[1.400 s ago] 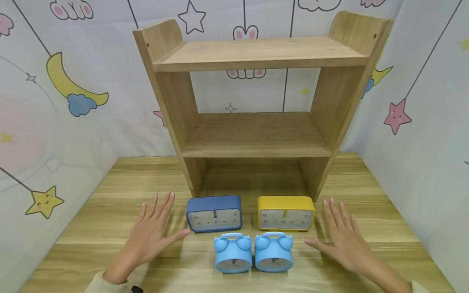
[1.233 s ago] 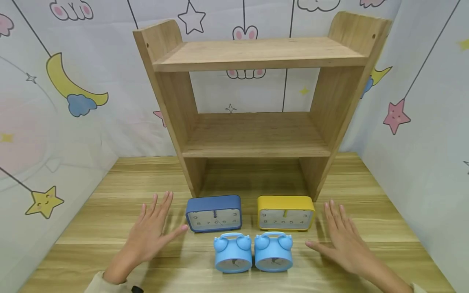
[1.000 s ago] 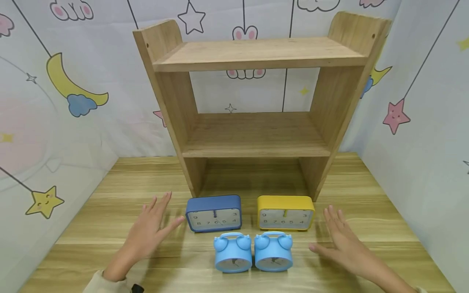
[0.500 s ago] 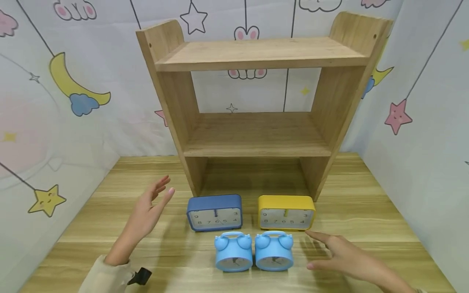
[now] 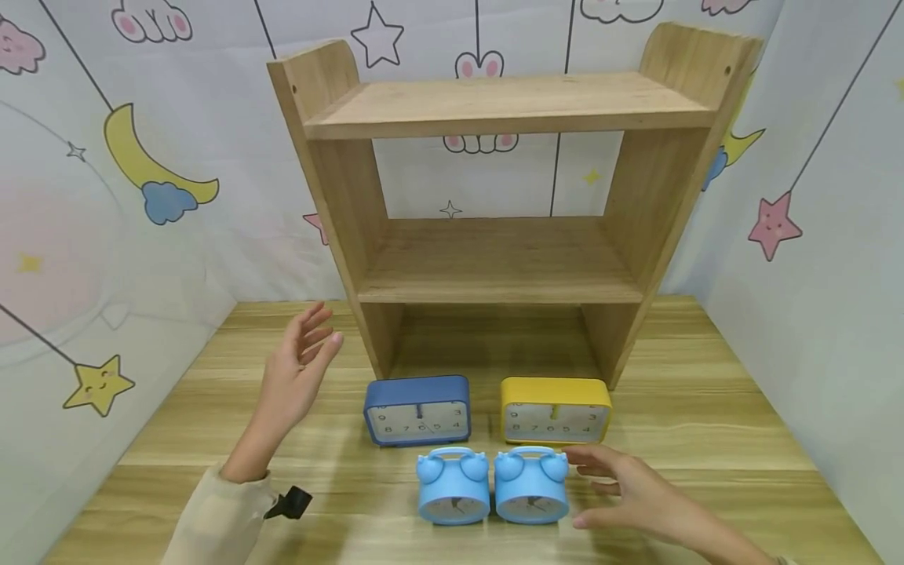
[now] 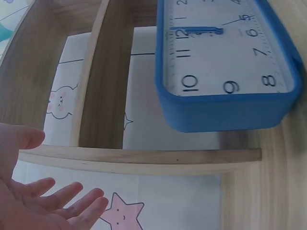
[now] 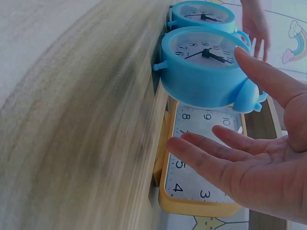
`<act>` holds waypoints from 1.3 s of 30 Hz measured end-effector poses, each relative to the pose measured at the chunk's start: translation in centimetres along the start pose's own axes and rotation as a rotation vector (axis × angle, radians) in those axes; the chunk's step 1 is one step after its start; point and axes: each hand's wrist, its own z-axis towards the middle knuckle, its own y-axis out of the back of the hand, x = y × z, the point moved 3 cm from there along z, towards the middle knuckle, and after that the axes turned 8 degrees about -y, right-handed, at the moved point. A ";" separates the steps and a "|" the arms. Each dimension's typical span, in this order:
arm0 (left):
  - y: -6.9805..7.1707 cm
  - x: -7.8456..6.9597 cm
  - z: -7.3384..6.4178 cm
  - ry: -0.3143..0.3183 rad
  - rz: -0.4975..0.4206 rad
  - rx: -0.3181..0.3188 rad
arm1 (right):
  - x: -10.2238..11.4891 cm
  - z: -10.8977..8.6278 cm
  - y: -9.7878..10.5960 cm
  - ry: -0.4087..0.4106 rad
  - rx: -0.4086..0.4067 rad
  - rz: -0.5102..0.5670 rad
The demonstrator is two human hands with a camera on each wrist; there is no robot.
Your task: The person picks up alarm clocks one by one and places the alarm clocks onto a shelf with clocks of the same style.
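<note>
Two light-blue twin-bell alarm clocks stand side by side on the table, a left one [image 5: 454, 488] and a right one [image 5: 531, 488]. My right hand [image 5: 628, 493] is just right of the right one, thumb and fingers spread; in the right wrist view the thumb tip overlaps the edge of that alarm clock [image 7: 201, 81]. Behind them stand a blue rectangular clock [image 5: 417, 410] and a yellow rectangular clock [image 5: 555, 410]. My left hand [image 5: 297, 377] is raised to the left of the blue clock, fingers loosely bent, holding nothing.
A wooden shelf unit [image 5: 497, 294] stands behind the clocks on the wood-grain table [image 5: 381, 541]. White cloth walls [image 5: 805, 345] with cartoon prints enclose the back and sides. A black strap end [image 5: 291, 502] sticks out by the left sleeve.
My right hand has turned and moved left, up to the right light-blue alarm clock. My left hand has lifted away from the blue clock, its fingers bending. The clocks stay put.
</note>
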 end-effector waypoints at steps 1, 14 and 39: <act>0.0 -0.2 0.2 -0.005 -0.011 -0.007 | 0.0 0.1 -0.1 0.001 -0.002 0.004; -0.1 -3.0 5.5 -0.158 -0.135 -0.107 | 0.2 0.4 -0.8 0.046 0.016 0.085; -1.6 -6.5 12.4 -0.252 -0.024 -0.372 | -0.5 1.4 -1.9 0.088 0.047 0.284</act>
